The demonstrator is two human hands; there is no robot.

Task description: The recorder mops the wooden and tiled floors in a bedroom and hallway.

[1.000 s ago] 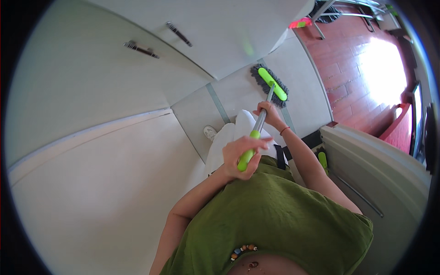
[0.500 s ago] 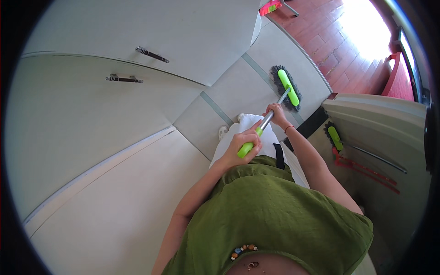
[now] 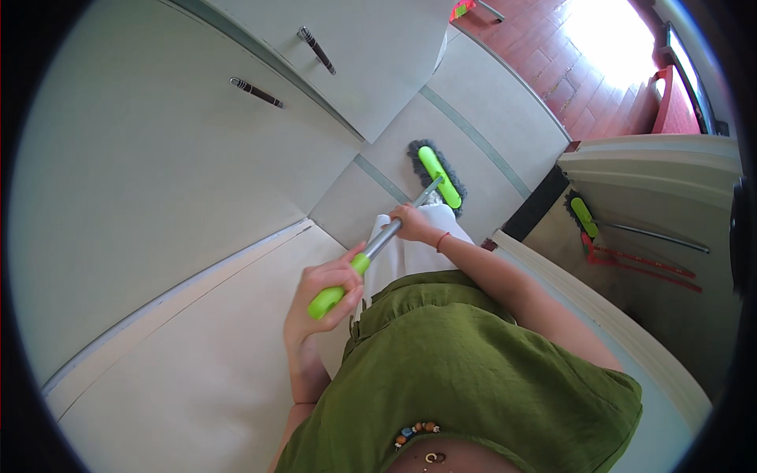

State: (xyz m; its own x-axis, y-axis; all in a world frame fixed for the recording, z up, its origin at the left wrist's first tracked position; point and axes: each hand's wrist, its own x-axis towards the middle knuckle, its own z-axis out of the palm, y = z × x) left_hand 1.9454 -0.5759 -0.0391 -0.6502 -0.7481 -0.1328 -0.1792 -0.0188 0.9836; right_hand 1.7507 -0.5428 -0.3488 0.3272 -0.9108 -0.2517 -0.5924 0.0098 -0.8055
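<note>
The mop head (image 3: 430, 162) lies on the floor (image 3: 482, 162), long axis roughly crosswise to the pole (image 3: 384, 239); the right hand (image 3: 412, 224), wrapped round the pole, is nearer, back-left of the mop head; the left hand (image 3: 318, 292), curled round the grip (image 3: 325, 303), is farther back-left.

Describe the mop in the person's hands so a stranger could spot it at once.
Start with the pale tiled floor beyond the person's white trousers. There you'll see the mop: bright green head with grey fringe, silver pole, green grip. A similar mop shows at right; only this one is held, right hand on the pole, left hand on the grip.
</note>
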